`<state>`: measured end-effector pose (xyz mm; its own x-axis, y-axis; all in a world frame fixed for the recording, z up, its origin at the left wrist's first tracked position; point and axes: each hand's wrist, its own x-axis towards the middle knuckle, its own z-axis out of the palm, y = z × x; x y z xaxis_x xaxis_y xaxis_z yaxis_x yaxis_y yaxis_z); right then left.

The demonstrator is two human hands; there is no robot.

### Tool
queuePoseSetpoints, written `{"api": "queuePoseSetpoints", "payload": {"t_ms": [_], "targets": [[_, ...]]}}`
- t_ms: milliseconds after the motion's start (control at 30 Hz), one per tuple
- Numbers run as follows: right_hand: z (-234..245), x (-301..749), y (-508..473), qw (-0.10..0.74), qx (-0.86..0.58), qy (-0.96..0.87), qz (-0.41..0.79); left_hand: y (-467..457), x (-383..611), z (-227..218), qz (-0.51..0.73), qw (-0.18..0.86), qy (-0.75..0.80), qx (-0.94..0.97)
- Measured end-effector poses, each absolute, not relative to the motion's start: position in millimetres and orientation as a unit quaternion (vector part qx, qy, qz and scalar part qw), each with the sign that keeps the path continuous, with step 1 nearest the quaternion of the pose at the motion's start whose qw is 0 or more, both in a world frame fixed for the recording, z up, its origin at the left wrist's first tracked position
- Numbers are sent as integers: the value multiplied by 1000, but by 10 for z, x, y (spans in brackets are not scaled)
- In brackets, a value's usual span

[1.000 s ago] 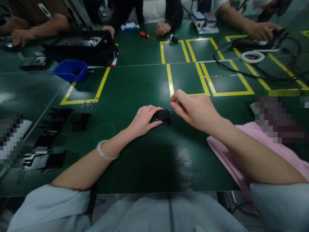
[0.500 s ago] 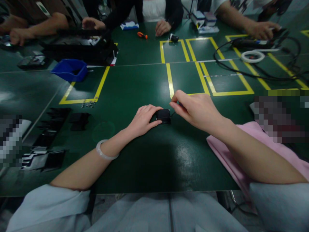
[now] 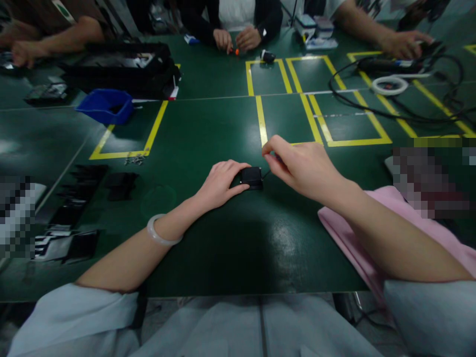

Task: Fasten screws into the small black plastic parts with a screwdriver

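A small black rectangular box (image 3: 252, 177) with shiny dots at its corners lies on the green table. My left hand (image 3: 223, 183) holds it from the left, thumb along the near side and fingers along the far side. At the box's right edge, the thin dark shaft of a screwdriver (image 3: 266, 174) reaches toward the corner. My right hand (image 3: 297, 166) is closed around this tool, and its handle is mostly hidden by my fingers.
Black parts (image 3: 121, 186), small screws (image 3: 136, 159) and a blue bin (image 3: 106, 106) are to the left. A pink cloth (image 3: 357, 238) lies under my right forearm. Cables (image 3: 394, 111) spread at the right. Across the table are co-workers' hands (image 3: 247, 38) and a black housing (image 3: 119, 69).
My hands and the black box stay nearly in place. Across the table, a co-worker has brought both hands together at the orange-handled tool.
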<state>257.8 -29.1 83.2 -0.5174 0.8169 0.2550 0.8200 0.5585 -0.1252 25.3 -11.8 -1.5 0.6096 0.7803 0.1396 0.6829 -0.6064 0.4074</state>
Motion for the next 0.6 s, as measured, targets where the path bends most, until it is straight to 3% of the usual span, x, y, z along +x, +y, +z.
{"api": "queuePoseSetpoints", "payload": {"t_ms": [600], "targets": [[843, 2592, -298, 160, -464, -871, 5, -129, 260, 7, 150, 170, 417, 880]]}}
